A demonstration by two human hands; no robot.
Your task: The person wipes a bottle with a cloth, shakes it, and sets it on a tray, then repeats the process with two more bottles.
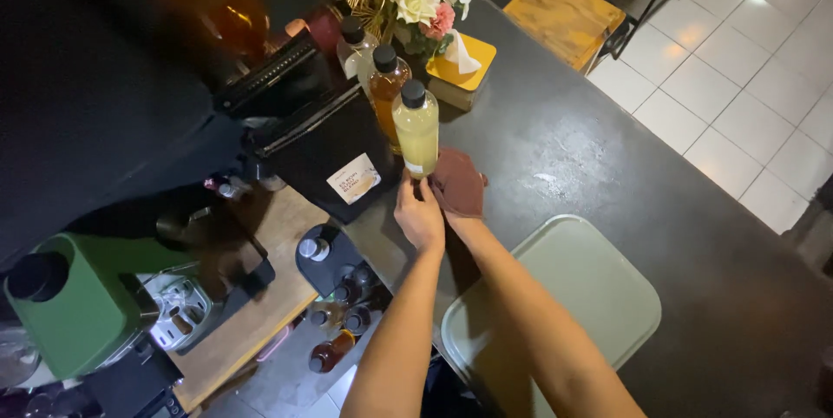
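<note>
Three bottles in a row on counter. Left hand gripping nearest bottle; right hand clutching one cloth.

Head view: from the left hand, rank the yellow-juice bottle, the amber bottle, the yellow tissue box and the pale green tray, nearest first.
1. Yellow-juice bottle: held at its base by the left hand, just above it.
2. Amber bottle: directly behind the first, up the row.
3. Pale green tray and yellow tissue box: too close to call; the tray lies lower right, the box upper right by the flowers.
</note>
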